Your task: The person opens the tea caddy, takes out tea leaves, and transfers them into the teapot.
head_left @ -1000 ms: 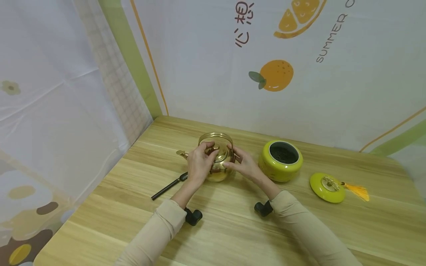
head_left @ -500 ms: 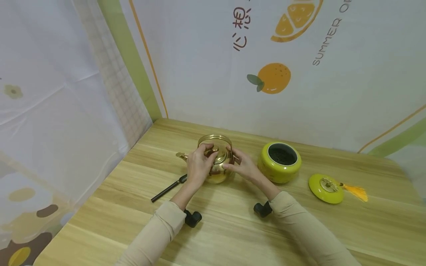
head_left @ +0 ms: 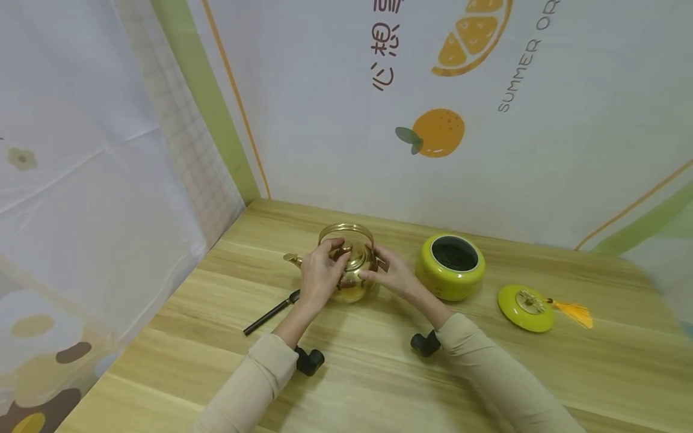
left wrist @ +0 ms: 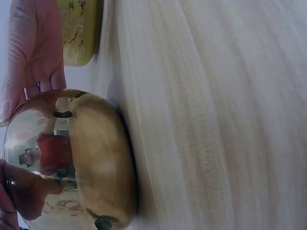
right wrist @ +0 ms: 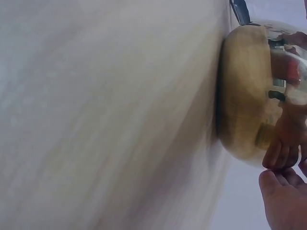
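Observation:
A shiny gold teapot [head_left: 351, 293] stands upright on the wooden table, its spout toward the left and its hoop handle raised. My left hand [head_left: 318, 278] pinches the knob of the teapot's lid [head_left: 357, 260], which sits on the opening. Against the pot's right side, my right hand [head_left: 396, 275] holds the body, thumb in front and fingers farther back. Fingertips of the right hand [right wrist: 285, 191] touch the polished wall in the right wrist view. The left wrist view shows the teapot [left wrist: 96, 163] close up, the left fingers mostly out of frame.
Right of the teapot stands an uncovered yellow-green jar [head_left: 450, 285] with dark contents. Its matching lid [head_left: 511, 305] lies farther right, with an orange tassel [head_left: 575, 313]. A slim dark stick [head_left: 267, 317] lies left of the left hand. A printed white curtain [head_left: 325, 120] hangs behind the table.
The head view has tilted slightly, so the scene sits a little lower and farther left. Both hands keep their places on the teapot and its lid.

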A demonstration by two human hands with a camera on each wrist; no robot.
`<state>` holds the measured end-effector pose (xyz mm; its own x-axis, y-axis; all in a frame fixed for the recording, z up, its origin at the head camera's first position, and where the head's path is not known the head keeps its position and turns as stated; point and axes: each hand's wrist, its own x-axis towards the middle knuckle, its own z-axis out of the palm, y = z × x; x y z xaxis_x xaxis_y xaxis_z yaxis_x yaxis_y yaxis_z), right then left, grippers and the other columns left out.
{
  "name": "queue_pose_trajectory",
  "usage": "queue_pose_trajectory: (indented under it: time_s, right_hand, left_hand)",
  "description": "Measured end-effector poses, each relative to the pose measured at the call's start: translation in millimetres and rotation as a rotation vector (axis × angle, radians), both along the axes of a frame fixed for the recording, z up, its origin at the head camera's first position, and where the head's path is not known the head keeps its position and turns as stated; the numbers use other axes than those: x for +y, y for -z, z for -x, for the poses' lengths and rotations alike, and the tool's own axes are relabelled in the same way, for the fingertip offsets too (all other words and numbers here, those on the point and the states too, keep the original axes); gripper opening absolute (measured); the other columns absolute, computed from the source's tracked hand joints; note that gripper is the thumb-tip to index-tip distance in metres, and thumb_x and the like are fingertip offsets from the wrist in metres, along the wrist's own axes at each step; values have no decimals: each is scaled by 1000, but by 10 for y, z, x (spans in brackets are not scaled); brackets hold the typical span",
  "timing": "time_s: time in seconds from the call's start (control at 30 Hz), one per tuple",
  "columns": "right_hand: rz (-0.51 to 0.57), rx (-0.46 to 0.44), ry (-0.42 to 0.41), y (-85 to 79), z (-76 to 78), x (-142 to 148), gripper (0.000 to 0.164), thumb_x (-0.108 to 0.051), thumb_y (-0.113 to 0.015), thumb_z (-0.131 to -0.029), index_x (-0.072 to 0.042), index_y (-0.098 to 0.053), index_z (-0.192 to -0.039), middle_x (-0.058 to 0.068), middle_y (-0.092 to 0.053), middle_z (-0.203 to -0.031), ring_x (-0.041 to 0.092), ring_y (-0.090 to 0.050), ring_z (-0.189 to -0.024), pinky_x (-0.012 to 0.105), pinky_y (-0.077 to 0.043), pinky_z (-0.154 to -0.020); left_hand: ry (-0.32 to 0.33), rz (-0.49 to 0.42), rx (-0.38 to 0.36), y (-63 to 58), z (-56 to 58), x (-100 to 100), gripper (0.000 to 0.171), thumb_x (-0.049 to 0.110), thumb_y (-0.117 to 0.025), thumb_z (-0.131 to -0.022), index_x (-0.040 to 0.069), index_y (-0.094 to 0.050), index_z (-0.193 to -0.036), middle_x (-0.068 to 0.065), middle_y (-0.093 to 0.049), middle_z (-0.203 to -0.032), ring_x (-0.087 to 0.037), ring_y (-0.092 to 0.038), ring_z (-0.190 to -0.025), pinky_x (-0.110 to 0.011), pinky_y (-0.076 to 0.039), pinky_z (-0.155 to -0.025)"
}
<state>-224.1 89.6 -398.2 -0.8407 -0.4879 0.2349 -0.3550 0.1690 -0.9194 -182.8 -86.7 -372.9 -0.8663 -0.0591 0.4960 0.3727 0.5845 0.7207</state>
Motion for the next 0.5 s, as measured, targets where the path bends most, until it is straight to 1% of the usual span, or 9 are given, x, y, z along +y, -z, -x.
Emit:
queue_pose_trajectory:
  time_s: [0.07,0.13,0.23,0.3,0.4,0.5]
  right_hand:
    - [-7,10,6,50,28,12,67,1,-67,-84,11,-31,-140,28,-33,-145,38,-29,-137,49,-26,-112]
    - [-20,24,12,62,28,24,68,-2,-68,-84,9,-32,-141,28,-34,-145,37,-30,-137,49,-27,-111]
    - [-39,35,19,63,14,39,69,-7,-69,-85,5,-33,-142,26,-35,-145,35,-30,-137,49,-27,-112]
    - [-47,38,25,52,-9,53,70,-9,-70,-85,4,-32,-143,25,-35,-146,35,-30,-138,49,-28,-111]
    - [-53,48,40,36,-48,76,71,-10,-70,-84,3,-32,-143,23,-34,-147,35,-29,-138,49,-28,-111]
    - [-59,62,64,31,-87,107,71,-9,-71,-84,4,-33,-143,21,-35,-147,36,-31,-137,48,-30,-111]
  left_hand:
    - [8,-1,6,7,-2,-6,29,7,-69,-85,-2,-63,-112,-9,-68,-64,1,-46,-36,-14,-30,-29]
    - [12,3,16,16,1,-15,30,8,-69,-85,-3,-63,-113,-10,-70,-69,0,-47,-36,-14,-29,-29]
    - [11,9,30,32,10,-27,31,8,-69,-85,-3,-63,-113,-13,-72,-80,-4,-49,-35,-13,-28,-29]
    - [10,12,44,38,8,-33,31,8,-69,-85,-3,-63,-114,-14,-72,-92,-6,-52,-37,-12,-28,-29]
    - [11,-1,54,44,-8,-43,31,8,-69,-85,-1,-64,-114,-15,-70,-104,-10,-57,-41,-12,-31,-30]
    - [15,-25,63,48,-31,-57,31,9,-69,-85,-1,-64,-114,-16,-68,-110,-15,-61,-44,-13,-36,-32]
